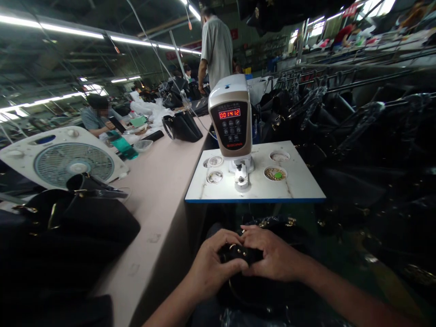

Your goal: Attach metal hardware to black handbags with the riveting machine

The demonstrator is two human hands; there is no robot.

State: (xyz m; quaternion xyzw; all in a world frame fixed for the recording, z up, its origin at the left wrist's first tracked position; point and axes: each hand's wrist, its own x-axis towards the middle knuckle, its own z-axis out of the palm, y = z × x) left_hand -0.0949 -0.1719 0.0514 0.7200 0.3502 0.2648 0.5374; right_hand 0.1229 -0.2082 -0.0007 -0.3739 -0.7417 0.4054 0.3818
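Just below the front edge of the white machine table, my left hand (214,263) and my right hand (274,252) meet around a black handbag handle (241,254) with small gold studs on it. Both sets of fingers are closed on it, thumbs towards me. The rest of the black handbag (259,290) lies dark in my lap, partly hidden by my hands. Beyond them stands a rivet-setting machine (231,122) with a red display reading 001412. Its lower die (241,181) has nothing visible on it.
The white tabletop (259,193) has round wells, one holding gold rivets (275,174) and a green piece. At left, a pinkish table (160,200) carries a box fan (71,159) and black handbags (184,126). Racks of dark bags (316,118) fill the right. Other people work farther back.
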